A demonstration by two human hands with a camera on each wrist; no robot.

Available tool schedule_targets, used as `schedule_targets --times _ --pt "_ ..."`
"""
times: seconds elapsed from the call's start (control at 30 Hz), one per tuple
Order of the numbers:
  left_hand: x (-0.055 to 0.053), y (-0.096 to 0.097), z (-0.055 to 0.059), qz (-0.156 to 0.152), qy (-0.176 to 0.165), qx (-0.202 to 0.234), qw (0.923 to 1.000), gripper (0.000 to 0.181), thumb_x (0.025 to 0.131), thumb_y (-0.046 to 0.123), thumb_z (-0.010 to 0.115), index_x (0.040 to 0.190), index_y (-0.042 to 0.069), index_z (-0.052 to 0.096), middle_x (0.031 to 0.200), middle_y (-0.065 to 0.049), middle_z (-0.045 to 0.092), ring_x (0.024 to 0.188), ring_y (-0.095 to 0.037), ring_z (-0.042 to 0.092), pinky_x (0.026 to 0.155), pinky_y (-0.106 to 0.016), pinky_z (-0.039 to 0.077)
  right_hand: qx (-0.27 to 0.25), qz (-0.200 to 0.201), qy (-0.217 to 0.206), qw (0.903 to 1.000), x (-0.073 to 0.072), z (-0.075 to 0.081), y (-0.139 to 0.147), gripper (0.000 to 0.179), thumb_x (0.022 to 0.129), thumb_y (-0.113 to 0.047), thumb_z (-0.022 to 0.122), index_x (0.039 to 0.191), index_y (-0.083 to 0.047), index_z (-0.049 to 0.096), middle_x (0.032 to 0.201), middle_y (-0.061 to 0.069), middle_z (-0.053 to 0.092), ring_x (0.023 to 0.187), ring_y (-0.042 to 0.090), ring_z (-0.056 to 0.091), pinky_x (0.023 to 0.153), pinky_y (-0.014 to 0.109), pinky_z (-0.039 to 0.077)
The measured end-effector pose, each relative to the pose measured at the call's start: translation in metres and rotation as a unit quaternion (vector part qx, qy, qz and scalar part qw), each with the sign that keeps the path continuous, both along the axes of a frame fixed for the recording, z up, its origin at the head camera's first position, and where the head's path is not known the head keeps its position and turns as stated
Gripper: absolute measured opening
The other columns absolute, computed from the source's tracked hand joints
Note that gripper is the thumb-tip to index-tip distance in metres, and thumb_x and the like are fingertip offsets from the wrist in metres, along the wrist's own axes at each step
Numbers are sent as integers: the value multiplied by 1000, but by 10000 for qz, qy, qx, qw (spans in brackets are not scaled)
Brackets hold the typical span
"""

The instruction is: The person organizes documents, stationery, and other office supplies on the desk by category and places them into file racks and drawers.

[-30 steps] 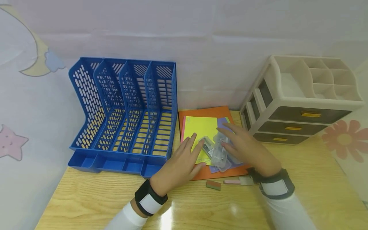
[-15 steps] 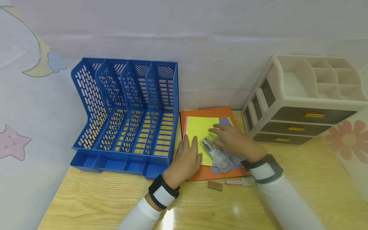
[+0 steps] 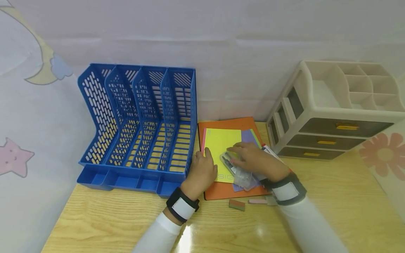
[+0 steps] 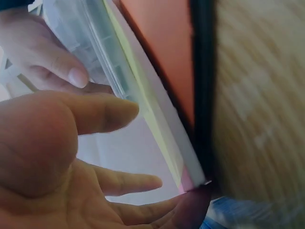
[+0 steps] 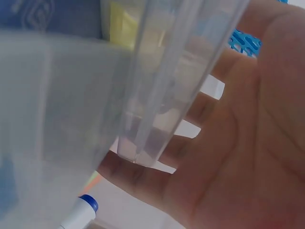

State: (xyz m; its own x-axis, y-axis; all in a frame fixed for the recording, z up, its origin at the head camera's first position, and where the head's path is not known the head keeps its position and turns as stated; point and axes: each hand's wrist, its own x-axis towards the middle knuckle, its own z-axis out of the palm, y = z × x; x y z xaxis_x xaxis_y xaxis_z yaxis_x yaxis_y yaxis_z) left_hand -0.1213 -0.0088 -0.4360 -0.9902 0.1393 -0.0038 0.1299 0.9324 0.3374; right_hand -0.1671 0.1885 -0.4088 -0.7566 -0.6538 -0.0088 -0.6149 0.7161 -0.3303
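Note:
My left hand rests at the left edge of a stack of notebooks, topped by a yellow notebook. In the left wrist view its fingers extend, one fingertip at the corner of the pink-edged notebook. Over the stack's right part, my right hand reaches across several clear plastic boxes. Its fingers lie fairly straight behind a clear box in the right wrist view. A clear case with dark items lies beside its fingertips. An orange board lies underneath.
A blue file rack stands to the left. On the right is a beige drawer unit. An eraser and a pink-handled tool lie in front of the board. A white marker shows beside the right hand.
My left hand has shifted right and back to the notebooks' left edge. The right hand has come lower over the clear boxes, which have tipped forward, and a marker has come into view.

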Motion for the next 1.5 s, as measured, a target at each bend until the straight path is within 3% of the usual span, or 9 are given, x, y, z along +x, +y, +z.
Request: schedule_targets --times 0.17,0.53,0.7,0.8,0.87,1.03,1.13,1.27,1.5 --pt "-4 -2 1 30 -57 90 9999 69 89 27 67 140 -10 40 121 -35 53 111 -45 52 96 -54 50 -43 78 161 9998 6 0 -3 45 90 -27 66 128 -3 62 119 24 65 108 43 59 91 60 50" --pt "-3 -5 5 -49 366 402 9985 62 89 18 66 137 -11 42 120 -35 51 111 -45 51 91 -56 52 -76 65 -34 9999 20 0 -1 45 88 -25 69 130 -8 62 127 25 61 114 45 55 95 64 45" --pt "-3 -6 6 -29 328 759 9966 62 90 19 64 140 -9 40 125 -35 46 111 -44 52 90 -56 53 -30 169 -95 9998 24 1 1 47 88 -26 70 131 -9 61 130 25 59 118 43 53 96 66 42" --pt "-3 -9 9 -108 281 1245 9918 61 91 16 63 142 -8 38 128 -34 42 111 -40 52 90 -54 53 -5 176 -228 9996 25 4 2 48 89 -27 69 133 -10 60 132 25 57 120 43 52 97 65 42" --pt "-4 -11 12 -178 247 1720 9846 60 92 12 61 143 -7 36 129 -31 39 110 -38 52 91 -52 53 -34 127 -383 9992 25 7 3 48 89 -28 68 133 -11 60 134 25 56 121 44 51 98 64 43" --pt "-7 -13 19 -200 179 2847 9582 63 92 2 57 148 -3 29 131 -27 35 114 -36 47 95 -52 50 -190 89 -611 9979 24 13 6 48 90 -25 67 135 -11 58 136 25 53 123 43 50 99 61 45" --pt "-9 -12 21 -12 57 3305 9438 67 91 -3 56 150 -1 25 133 -27 36 116 -35 45 96 -52 49 -264 168 -637 9975 23 15 7 48 91 -24 67 135 -9 58 136 26 53 124 43 49 99 61 44" --pt "-10 -11 21 205 -178 3821 9237 69 88 -8 54 150 -5 23 123 -25 42 105 -33 46 88 -49 51 -233 226 -693 9971 23 17 7 48 91 -26 66 135 -10 58 137 25 53 125 42 48 100 61 44" --pt "-12 -11 19 17 -728 4645 8826 66 86 -17 42 149 -6 24 136 -26 47 117 -33 55 93 -47 54 -339 381 -597 9969 25 18 8 46 92 -25 66 134 -9 58 136 23 56 126 40 49 100 60 44"
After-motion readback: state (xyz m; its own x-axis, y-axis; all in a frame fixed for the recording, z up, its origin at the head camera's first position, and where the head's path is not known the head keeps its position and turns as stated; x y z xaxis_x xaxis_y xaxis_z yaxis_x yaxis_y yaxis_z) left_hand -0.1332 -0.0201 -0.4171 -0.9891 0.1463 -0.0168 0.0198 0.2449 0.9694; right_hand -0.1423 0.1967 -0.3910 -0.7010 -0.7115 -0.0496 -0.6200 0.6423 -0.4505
